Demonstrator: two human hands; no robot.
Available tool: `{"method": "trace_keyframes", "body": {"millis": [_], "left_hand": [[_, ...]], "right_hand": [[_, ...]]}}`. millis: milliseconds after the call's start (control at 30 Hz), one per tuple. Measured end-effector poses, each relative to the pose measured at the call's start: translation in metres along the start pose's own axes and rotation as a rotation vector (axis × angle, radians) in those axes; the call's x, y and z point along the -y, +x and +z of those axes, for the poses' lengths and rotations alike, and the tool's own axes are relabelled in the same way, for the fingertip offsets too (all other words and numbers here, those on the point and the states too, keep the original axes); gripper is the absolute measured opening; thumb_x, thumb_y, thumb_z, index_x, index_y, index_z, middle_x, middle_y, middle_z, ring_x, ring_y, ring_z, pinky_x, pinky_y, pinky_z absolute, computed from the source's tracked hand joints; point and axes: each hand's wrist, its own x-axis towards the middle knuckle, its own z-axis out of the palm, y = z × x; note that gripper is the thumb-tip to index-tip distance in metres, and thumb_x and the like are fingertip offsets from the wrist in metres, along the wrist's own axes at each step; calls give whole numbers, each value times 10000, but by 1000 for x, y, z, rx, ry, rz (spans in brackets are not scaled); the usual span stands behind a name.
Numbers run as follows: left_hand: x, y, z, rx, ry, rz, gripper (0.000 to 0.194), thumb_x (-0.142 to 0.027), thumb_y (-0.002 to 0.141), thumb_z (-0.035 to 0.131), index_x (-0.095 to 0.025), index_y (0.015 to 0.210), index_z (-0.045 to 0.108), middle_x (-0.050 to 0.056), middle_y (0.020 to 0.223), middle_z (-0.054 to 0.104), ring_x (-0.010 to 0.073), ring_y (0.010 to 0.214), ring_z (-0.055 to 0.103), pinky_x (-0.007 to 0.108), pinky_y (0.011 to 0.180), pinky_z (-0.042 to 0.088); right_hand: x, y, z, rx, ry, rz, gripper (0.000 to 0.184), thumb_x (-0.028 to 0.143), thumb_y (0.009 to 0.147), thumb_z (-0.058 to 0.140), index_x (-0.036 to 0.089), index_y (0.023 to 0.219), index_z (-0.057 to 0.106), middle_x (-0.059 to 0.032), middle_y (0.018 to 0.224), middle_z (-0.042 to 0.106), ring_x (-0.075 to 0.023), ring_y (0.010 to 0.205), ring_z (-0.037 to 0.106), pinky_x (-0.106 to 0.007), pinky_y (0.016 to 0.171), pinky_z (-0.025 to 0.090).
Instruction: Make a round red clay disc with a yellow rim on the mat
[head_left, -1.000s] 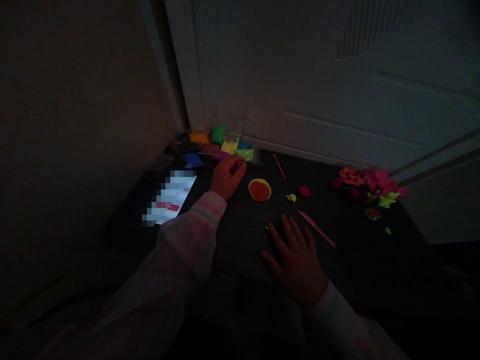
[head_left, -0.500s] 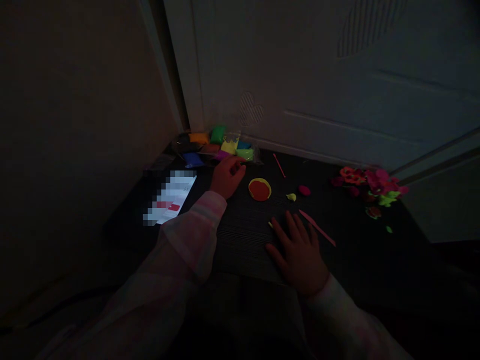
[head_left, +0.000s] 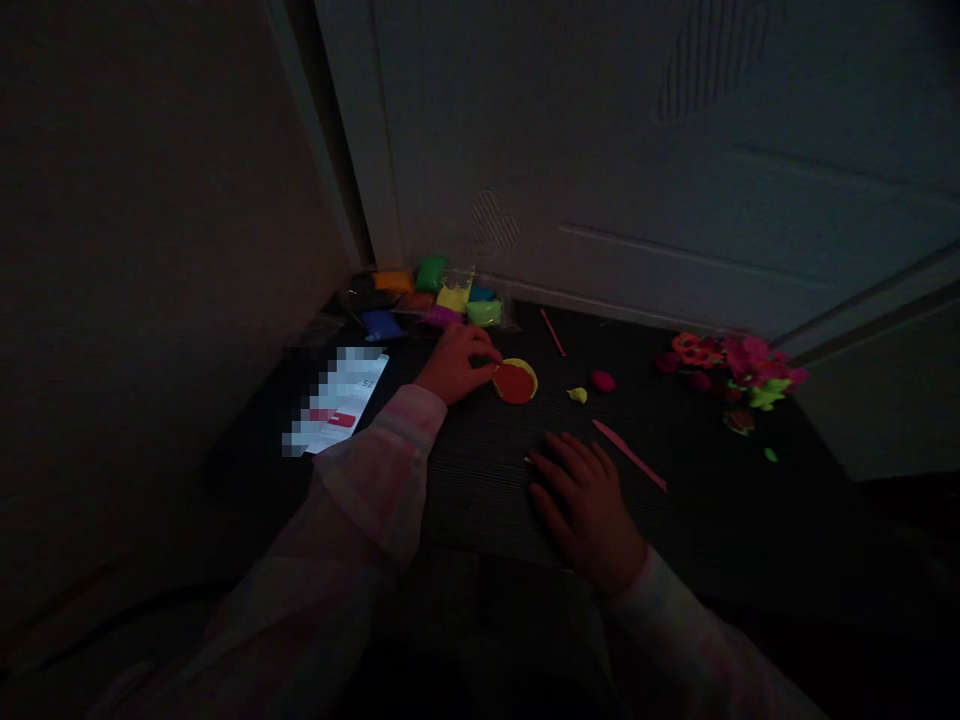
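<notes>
A red-orange clay disc (head_left: 514, 383) with a yellow rim lies on the dark table. My left hand (head_left: 459, 364) is at its left edge, thumb and forefinger drawn together on the rim. My right hand (head_left: 589, 508) lies palm down nearer me, fingers stretched out over the tabletop. A tiny pale-yellow bit of clay (head_left: 529, 459) shows by its fingertips; whatever is under the palm is hidden. Beyond that hand are a small yellow clay lump (head_left: 577, 395) and a magenta clay ball (head_left: 603, 381). A pink clay knife (head_left: 630, 456) rests just right of its fingers.
Several bagged clay packs (head_left: 454, 297) in different colours lie against the back panel. A lit phone (head_left: 349, 405) is at the left. A thin pink stick tool (head_left: 553, 332) lies behind the disc. Clay flowers (head_left: 750, 360) in pink, orange and green cluster at the right.
My left hand has come nearer, from beside the clay packs to the disc's left edge. My right hand stays in nearly the same place, its fingers slightly closer together. The view has shifted slightly.
</notes>
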Motion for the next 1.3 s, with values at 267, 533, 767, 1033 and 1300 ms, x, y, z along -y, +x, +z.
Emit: {"method": "trace_keyframes", "body": {"millis": [267, 533, 767, 1033, 1300], "left_hand": [[-1, -5, -4, 330, 244, 66, 178, -273, 634, 660, -278, 812, 665, 21, 1036, 469, 241, 990, 378, 429, 837, 301], [0, -4, 0, 312, 323, 149, 95, -255, 678, 628, -263, 765, 665, 20, 1015, 493, 236, 977, 373, 407, 814, 301], [0, -4, 0, 314, 295, 161, 84, -246, 679, 625, -253, 750, 668, 27, 1009, 510, 241, 983, 378, 404, 808, 308], [-2, -4, -1, 305, 277, 180, 98, -244, 684, 616, -254, 765, 670, 34, 1007, 515, 238, 969, 390, 408, 805, 316], [-2, -4, 1, 318, 307, 205, 84, -215, 688, 614, -241, 747, 668, 33, 1012, 521, 240, 975, 391, 399, 806, 324]], "right_hand": [[-1, 0, 3, 1, 5, 5, 326, 309, 819, 418, 205, 1108, 526, -88, 1204, 497, -224, 1162, 378, -454, 955, 275], [-2, 0, 4, 8, 3, 5, 332, 297, 818, 413, 205, 1121, 516, -93, 1212, 485, -230, 1157, 382, -459, 950, 279], [0, 0, 3, 18, -8, 19, 330, 297, 823, 409, 199, 1119, 517, -94, 1209, 488, -223, 1153, 388, -455, 955, 276], [-2, 1, 3, 1, -12, 2, 333, 303, 818, 415, 201, 1118, 516, -95, 1201, 494, -225, 1150, 390, -455, 950, 285], [-2, 1, 3, 9, -10, 6, 329, 296, 817, 422, 200, 1118, 514, -93, 1199, 491, -223, 1147, 392, -451, 953, 283]]}}
